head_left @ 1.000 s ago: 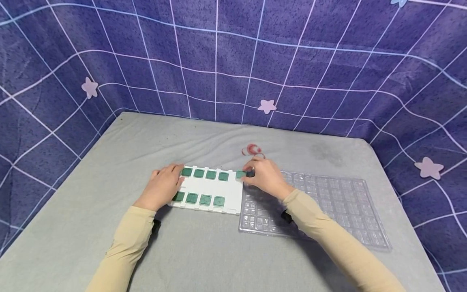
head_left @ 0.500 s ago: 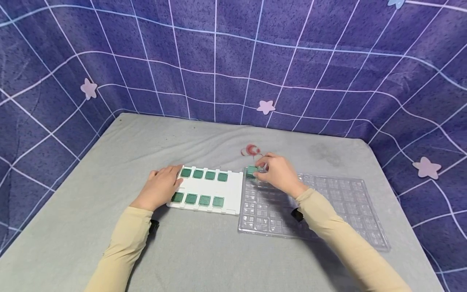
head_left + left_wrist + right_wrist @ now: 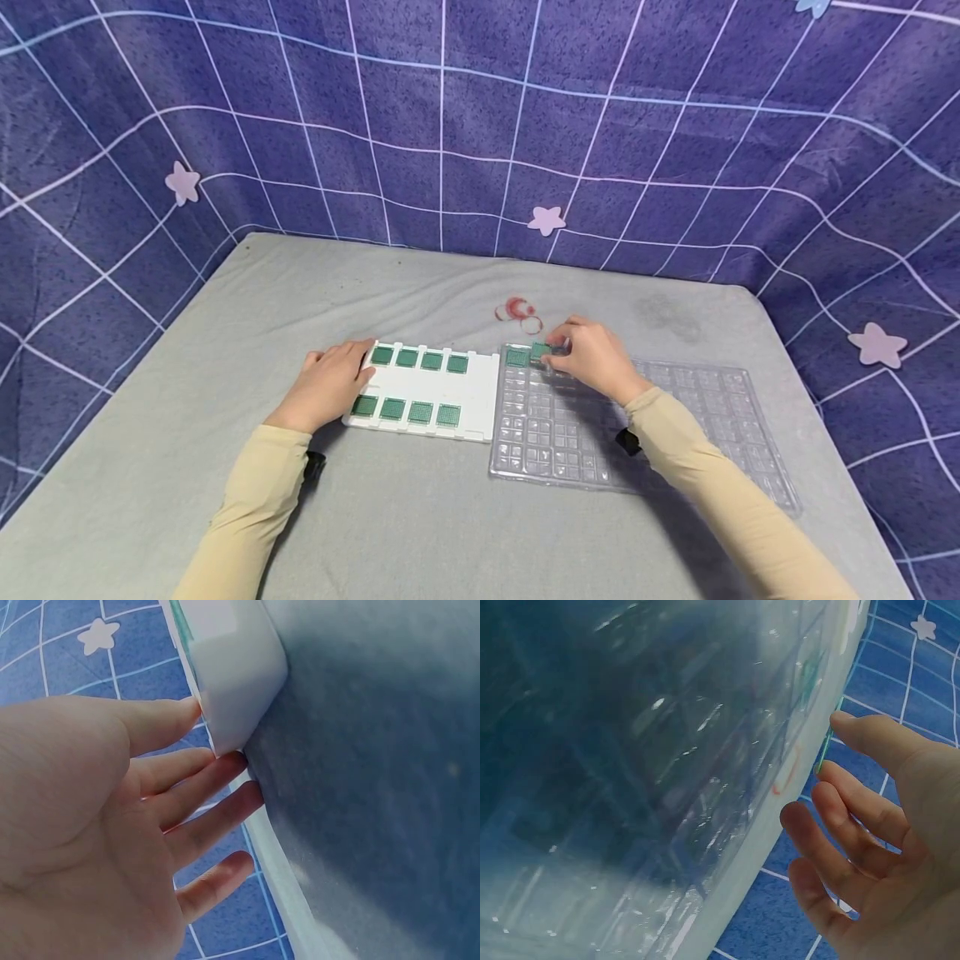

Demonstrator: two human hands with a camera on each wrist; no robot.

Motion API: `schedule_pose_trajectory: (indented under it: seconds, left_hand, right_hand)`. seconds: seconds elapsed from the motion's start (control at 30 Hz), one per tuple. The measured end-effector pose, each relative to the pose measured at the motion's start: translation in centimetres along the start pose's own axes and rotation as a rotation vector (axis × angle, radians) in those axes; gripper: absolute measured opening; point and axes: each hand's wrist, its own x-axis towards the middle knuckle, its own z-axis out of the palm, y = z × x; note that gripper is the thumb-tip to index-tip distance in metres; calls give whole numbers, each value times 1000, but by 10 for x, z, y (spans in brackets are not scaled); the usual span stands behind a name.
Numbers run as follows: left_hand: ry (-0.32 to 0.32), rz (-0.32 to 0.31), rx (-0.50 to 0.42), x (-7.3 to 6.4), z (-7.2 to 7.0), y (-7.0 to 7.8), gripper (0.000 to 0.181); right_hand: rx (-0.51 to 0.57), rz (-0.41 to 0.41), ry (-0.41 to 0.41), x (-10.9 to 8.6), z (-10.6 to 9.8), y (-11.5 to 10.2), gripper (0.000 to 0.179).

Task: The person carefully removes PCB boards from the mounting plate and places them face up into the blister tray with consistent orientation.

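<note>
The left hand (image 3: 322,385) holds the left end of a white tray (image 3: 420,385), its thumb and fingers on opposite sides of the edge in the left wrist view. Square green perforated circuit boards (image 3: 421,412) sit in two rows on this tray. Over the far left part of a clear plastic compartment tray (image 3: 540,467), the right hand (image 3: 596,358) pinches a green circuit board (image 3: 539,352) between thumb and fingers. That board shows as a thin green edge (image 3: 826,750) in the right wrist view. Another circuit board (image 3: 516,357) lies in the clear tray's far left corner cell.
Both trays lie side by side on a grey cloth-covered table (image 3: 390,517). A red printed mark (image 3: 517,308) shows on the cloth behind them. A purple gridded curtain (image 3: 480,125) with star shapes hangs around the back and sides.
The right hand has moved right from the white tray's far right slot across the clear tray. A circuit board now lies in the corner cell, and the white tray's slot is bare. Left hand nearly still.
</note>
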Motion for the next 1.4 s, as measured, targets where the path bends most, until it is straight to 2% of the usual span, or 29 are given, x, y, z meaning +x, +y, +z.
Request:
schedule_pose_trajectory:
  seconds: [0.5,1.0,1.4]
  left_hand:
    - [-4,9,-8,-1,-1,-3,51]
    - [15,13,-8,-1,-3,-1,50]
    - [6,4,-11,-1,-4,0,50]
  right_hand:
    - [-44,8,-48,-3,8,4,30]
    - [-41,-4,-51,-2,11,5,29]
    - [-61,-24,-56,-3,9,5,28]
